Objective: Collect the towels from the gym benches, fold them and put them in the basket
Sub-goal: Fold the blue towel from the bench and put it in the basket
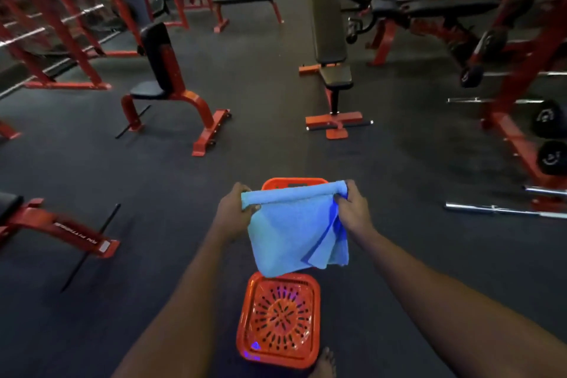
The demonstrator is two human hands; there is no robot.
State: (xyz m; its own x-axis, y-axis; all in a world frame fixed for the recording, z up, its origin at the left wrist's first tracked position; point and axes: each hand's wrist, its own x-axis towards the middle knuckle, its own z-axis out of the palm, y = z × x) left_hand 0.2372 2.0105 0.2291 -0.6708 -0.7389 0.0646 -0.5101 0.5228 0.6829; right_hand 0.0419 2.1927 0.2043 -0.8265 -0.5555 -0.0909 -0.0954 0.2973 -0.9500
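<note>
A light blue towel point(294, 236) hangs folded between both hands, its top edge rolled into a tube. My left hand point(234, 209) grips the towel's left end and my right hand point(352, 205) grips the right end. Directly under the towel an orange plastic basket point(277, 321) stands on the dark floor; its perforated bottom shows and nothing lies in it. The towel hides the basket's middle, and only its far rim point(294, 183) shows above the towel. A bare foot point(323, 365) stands beside the basket's near right corner.
Red-framed benches stand around: an upright seat point(159, 70) at the left, an incline bench point(331, 46) ahead on the right, a flat bench point(245, 0) far back, another point(46, 221) at the near left. A dumbbell rack point(540, 138) and bars line the right side.
</note>
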